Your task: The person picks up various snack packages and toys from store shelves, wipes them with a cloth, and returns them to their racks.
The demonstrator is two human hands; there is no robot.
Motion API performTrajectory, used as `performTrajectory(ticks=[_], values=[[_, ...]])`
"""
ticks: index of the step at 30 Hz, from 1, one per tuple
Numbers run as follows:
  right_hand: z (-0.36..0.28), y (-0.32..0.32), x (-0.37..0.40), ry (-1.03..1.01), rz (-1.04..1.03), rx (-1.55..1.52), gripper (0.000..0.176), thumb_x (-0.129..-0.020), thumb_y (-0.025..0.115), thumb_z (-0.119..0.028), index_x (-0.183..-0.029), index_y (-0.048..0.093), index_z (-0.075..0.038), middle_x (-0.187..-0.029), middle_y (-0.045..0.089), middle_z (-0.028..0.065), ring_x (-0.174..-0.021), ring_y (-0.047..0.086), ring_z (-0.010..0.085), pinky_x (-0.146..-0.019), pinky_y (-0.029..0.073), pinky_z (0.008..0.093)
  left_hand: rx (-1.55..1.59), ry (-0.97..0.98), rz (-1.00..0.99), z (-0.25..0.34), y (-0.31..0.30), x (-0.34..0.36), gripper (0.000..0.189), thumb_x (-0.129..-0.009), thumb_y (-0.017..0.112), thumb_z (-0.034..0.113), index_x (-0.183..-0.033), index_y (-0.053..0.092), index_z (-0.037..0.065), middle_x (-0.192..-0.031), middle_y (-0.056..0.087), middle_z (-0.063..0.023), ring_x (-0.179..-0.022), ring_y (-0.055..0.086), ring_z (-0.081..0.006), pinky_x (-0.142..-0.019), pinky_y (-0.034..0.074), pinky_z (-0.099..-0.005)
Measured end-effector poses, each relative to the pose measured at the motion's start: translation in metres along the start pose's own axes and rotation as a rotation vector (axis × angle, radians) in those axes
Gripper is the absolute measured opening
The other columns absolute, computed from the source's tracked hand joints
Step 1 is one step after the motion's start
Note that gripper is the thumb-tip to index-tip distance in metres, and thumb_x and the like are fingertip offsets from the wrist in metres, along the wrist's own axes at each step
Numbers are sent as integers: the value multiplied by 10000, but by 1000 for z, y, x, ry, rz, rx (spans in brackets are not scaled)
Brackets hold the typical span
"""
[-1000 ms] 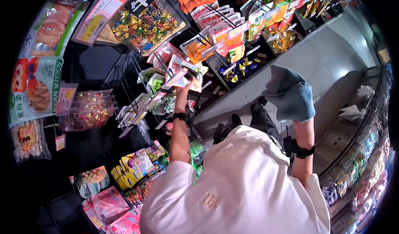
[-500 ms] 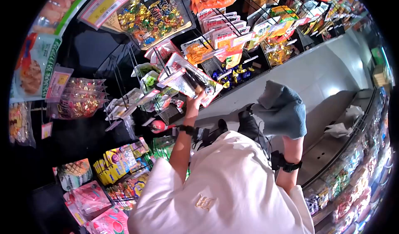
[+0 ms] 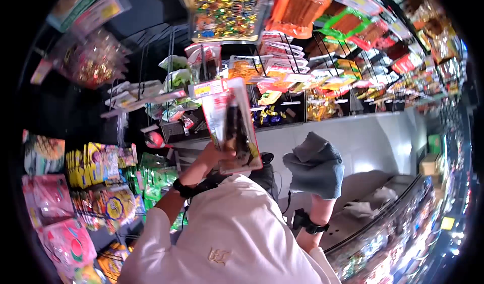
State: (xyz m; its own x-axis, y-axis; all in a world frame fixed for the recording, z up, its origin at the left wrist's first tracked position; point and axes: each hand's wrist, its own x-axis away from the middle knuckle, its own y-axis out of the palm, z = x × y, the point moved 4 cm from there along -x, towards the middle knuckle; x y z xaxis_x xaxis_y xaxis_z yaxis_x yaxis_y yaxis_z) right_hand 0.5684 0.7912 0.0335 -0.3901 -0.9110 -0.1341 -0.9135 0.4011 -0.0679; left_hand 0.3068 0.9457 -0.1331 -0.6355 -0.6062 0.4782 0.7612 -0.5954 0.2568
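My left hand (image 3: 216, 155) grips the lower left edge of a flat snack pack (image 3: 233, 132) with a clear front, red and white borders and dark contents. The pack stands nearly upright, its top overlapping a price tag (image 3: 208, 88) at a rack hook. A grey-blue cloth (image 3: 315, 165) hangs in folds over my right hand, hiding the fingers; only the wrist and forearm (image 3: 322, 208) show below it. The cloth is held out to the right, above the grey floor and apart from the racks.
Hooks ahead carry orange snack packs (image 3: 298, 10) and a large bag of gold-wrapped sweets (image 3: 226, 11). Pink packs (image 3: 65, 243) and yellow packs (image 3: 91, 165) hang at lower left. To the right, a shelf edge (image 3: 373, 223) holds crumpled white paper (image 3: 375, 201).
My left hand has drawn the snack pack back toward my body and turned it more upright. The view has swung round, with the cloth still over my right hand.
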Motion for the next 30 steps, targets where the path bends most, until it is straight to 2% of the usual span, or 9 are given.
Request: performTrajectory(ticks=[7,10,13,15,16,20,24,26,30], values=[[-44,38,-42,-360,-294,366,391,-731,687,0,-1113,610,25,-1032,624,103,-892,625,185,-740,526,283,-745,262,47,47,38,57,185,-778,692,186,-841,638,21,-707,621,-175,-664,628,-294,-581,449,-390],[-56,57,-42,152,284,-238,118,-632,548,104,-734,583,56,-724,612,119,-591,609,195,-521,482,275,-642,367,62,62,48,64,168,-782,669,147,-872,612,16,-746,591,-221,-702,572,-405,-596,429,-412],[-35,74,-50,-406,413,247,67,-621,473,83,-633,490,20,-620,508,61,-509,463,140,-465,354,289,-618,366,105,84,65,69,154,-803,650,103,-913,616,1,-739,630,-177,-640,598,-315,-588,441,-377],[-22,109,-38,-255,102,1091,243,-699,624,-80,-936,654,-34,-995,625,161,-898,606,271,-772,488,369,22,429,-21,76,73,53,179,-811,640,65,-966,619,-23,-812,677,-116,-693,610,-169,-621,473,-327],[-7,122,-30,-364,82,653,487,-731,664,-200,-1201,605,-91,-1299,520,187,-1245,451,348,-1024,353,492,183,367,-74,92,78,57,225,-799,643,45,-1003,613,-45,-902,684,-82,-809,584,-95,-682,497,-292],[0,139,-16,-582,-136,1107,564,-791,619,-352,-1318,531,-173,-1439,407,110,-1329,339,358,-1077,244,584,-7,407,31,100,75,56,347,-805,581,-44,-1151,558,-23,-992,652,-54,-905,589,-110,-746,523,-291],[-18,106,-37,-620,39,842,469,-804,658,-213,-1235,552,-62,-1292,501,226,-1168,486,428,-1030,349,479,-272,650,32,117,91,81,322,-898,568,74,-1200,537,-29,-987,663,-91,-868,610,-112,-715,525,-281],[-25,82,-45,-77,292,492,369,-823,609,-127,-1162,498,-33,-1184,555,214,-1057,564,370,-960,409,399,-167,455,-57,117,102,95,384,-916,593,148,-1246,513,-30,-998,671,-104,-874,618,-120,-756,515,-291],[-38,73,-74,-155,468,-212,190,-942,516,-191,-1051,515,-36,-924,565,34,-763,545,105,-698,474,260,-379,698,-109,119,109,98,417,-920,604,142,-1280,487,-32,-1037,668,-123,-872,609,-109,-754,510,-275]])
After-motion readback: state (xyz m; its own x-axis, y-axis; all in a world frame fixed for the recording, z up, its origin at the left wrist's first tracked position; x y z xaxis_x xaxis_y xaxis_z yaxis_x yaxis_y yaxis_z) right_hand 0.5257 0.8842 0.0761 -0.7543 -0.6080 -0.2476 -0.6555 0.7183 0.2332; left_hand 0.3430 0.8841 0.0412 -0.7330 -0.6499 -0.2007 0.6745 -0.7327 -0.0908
